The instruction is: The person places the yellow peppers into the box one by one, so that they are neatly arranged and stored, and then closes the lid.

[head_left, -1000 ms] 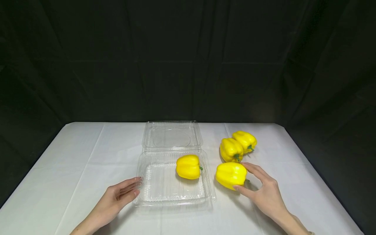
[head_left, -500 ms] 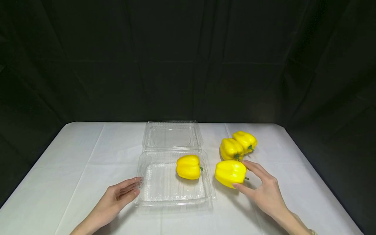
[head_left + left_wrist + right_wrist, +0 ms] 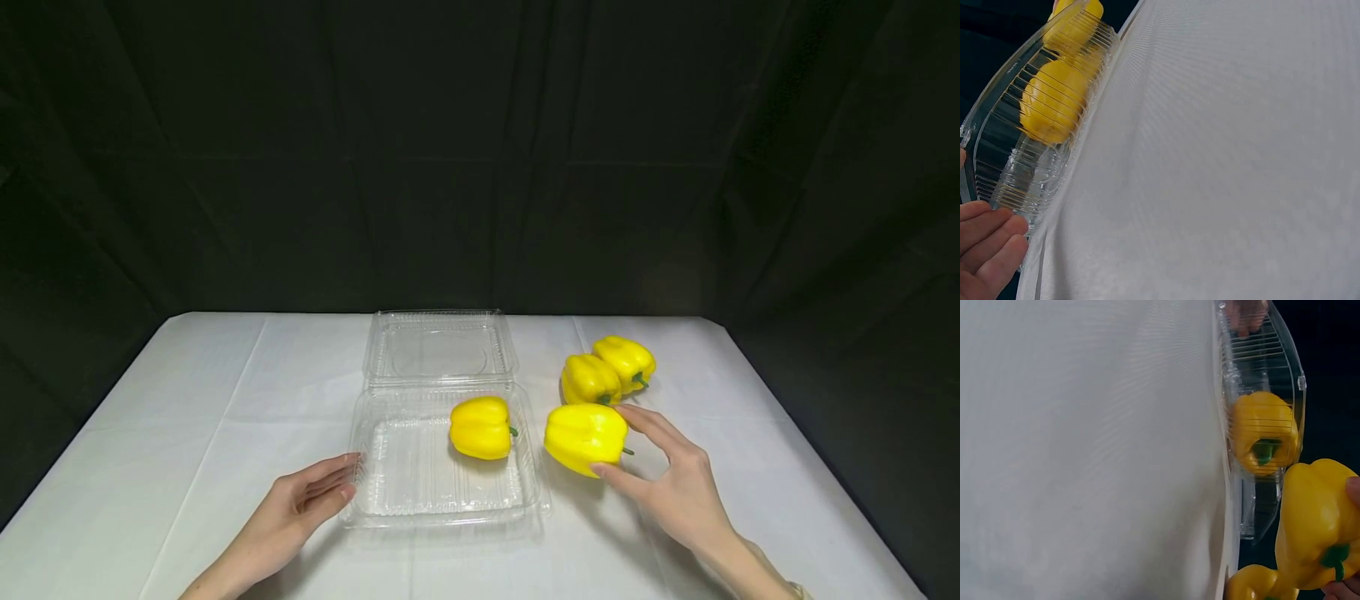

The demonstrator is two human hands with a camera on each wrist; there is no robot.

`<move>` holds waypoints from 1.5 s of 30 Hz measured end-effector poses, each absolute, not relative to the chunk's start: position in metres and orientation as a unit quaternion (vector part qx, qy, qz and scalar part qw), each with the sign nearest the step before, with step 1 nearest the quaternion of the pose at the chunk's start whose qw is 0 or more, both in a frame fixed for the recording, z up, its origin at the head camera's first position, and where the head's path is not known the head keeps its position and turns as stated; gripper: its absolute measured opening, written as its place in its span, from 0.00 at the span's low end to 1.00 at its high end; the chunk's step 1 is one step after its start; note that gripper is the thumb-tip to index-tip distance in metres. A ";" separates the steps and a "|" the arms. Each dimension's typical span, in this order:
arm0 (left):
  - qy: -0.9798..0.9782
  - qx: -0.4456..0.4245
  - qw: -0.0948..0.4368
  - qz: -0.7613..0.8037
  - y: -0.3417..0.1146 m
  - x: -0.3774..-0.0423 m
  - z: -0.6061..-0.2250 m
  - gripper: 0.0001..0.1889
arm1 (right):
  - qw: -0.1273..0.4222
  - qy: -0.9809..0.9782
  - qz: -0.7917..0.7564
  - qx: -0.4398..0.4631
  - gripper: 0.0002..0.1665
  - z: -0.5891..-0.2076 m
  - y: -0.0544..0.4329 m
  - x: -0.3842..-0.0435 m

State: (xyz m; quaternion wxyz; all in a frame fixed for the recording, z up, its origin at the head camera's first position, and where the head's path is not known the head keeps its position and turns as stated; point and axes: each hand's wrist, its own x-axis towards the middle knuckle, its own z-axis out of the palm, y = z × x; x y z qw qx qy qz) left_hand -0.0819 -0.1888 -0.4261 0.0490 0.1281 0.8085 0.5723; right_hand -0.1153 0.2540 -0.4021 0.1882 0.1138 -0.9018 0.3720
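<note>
Pepper [image 3: 585, 439], yellow, is clamped in the right hand [image 3: 671, 492], thumb on its near side and fingers on its far side, just beside the right wall of a clear box [image 3: 408, 475] on a white table [image 3: 187, 425]. From the head, we see it apparently raised, its green stem [image 3: 628, 452] toward the palm. The left hand's [image 3: 288, 508] grip is apart, fingertips at the box's left wall. An inner pepper [image 3: 480, 429] lies in the right part of the box; the lid [image 3: 442, 346] is folded back, and two loose peppers [image 3: 590, 380] [image 3: 624, 363] lie beyond the right hand. We judge the right wall the chief hazard: too low a pass could catch it and shove the light box. A fingertip hold on smooth skin could also slip.

From the left wrist, we see near-straight fingers beside the ribbed wall, yellow showing through it. We cannot tell how firmly they press; a mere brush would leave the box free to slide.

From the right wrist, we see the held pepper near the box, the inner one behind clear plastic. Close contact could set that one rolling.

No brand, label or writing is readable to us in any view.
</note>
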 end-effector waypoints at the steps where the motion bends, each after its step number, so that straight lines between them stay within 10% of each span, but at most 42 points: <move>1: 0.809 0.129 0.048 0.571 -0.189 -0.082 -0.426 0.24 | 0.186 -0.903 0.371 0.113 0.44 -0.401 0.253 -0.115; 45: 0.821 0.128 0.055 0.554 -0.189 -0.082 -0.424 0.23 | 0.182 -0.882 0.413 0.139 0.42 -0.387 0.225 -0.117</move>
